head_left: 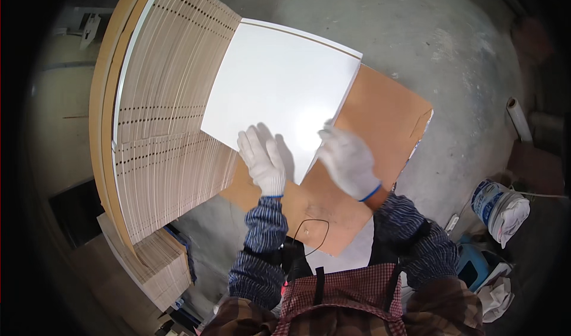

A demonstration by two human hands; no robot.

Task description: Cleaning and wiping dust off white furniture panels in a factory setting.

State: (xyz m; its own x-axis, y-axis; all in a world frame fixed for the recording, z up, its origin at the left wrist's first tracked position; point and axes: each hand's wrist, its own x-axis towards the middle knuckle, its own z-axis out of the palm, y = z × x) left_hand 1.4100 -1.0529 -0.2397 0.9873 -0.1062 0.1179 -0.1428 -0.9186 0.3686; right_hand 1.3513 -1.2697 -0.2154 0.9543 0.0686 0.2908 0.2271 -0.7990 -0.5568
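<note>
A white panel (279, 86) with a thin brown line along its far edge lies in front of me, over a brown cardboard sheet (389, 110). My left hand (262, 160), in a white knit glove, rests at the panel's near left edge, fingers stretched out and apart from the thumb. At the near right edge is my right hand (350, 162), in a matching glove with a blue cuff. Motion blurs its fingers, so I cannot make out whether they grip the edge.
Along the left, a tall stack of panels (172, 98) shows edges with rows of drilled holes. Below it stands another stack (160, 264). A bucket (491, 202) with white cloth, a blue container (473, 264) and a pale roll (519, 120) are on the floor at right.
</note>
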